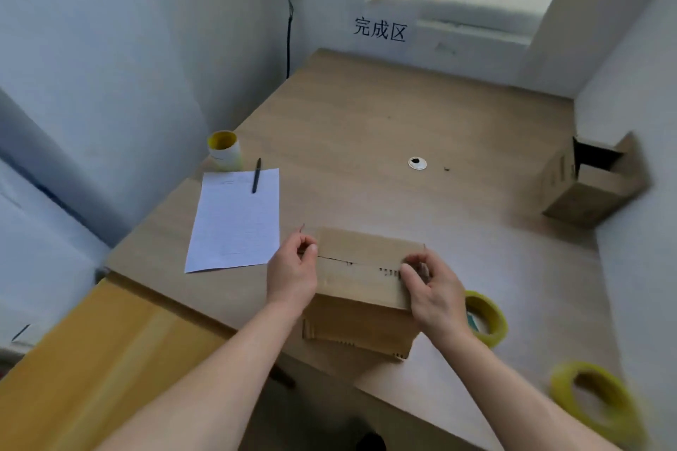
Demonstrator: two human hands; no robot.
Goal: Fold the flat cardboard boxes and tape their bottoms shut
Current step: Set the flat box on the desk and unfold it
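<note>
Taping step, likely: left hand (293,273) and right hand (434,291) pinch opposite ends of cardboard box (362,280) bottom seam, fingers closed together on it. Next: press seam flat; tape roll (495,317) beside right hand.

Brown cardboard box (361,278) sits at the table's near edge, top flaps folded down, and the seam runs left to right with a thin gap. Left hand (293,267) and right hand (432,289) pinch at the seam's ends. Yellow tape roll (489,318) sits just right of it, and a second roll (597,403) nearer. Open box (593,187) lies on its side, far right.
</note>
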